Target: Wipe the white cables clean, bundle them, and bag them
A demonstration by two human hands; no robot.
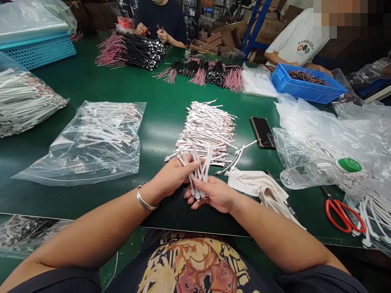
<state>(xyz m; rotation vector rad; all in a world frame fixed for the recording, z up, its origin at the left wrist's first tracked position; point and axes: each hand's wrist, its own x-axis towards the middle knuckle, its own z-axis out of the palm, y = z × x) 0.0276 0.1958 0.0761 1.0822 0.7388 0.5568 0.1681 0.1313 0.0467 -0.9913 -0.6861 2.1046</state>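
Both my hands meet at the table's near edge around a small bunch of short white cables (199, 174) with white plugs at their lower ends. My left hand (177, 173) pinches the bunch from the left, thumb across its upper part. From the right, my right hand (215, 193) grips the lower part, thumb on top and fingers curled beneath. Just beyond lies a wide pile of similar white cables (207, 128), with reddish wire ends on its right side. A few loose white cables (238, 156) lie right of the pile.
A clear bag of cables (106, 130) lies left. To the right are a phone (263, 132), a cloth (259, 183), a plastic bottle (317, 173) and red-handled scissors (345, 215). Black-and-pink cable bundles (137, 49) and a blue bin (305, 91) stand at the far side, where two people sit.
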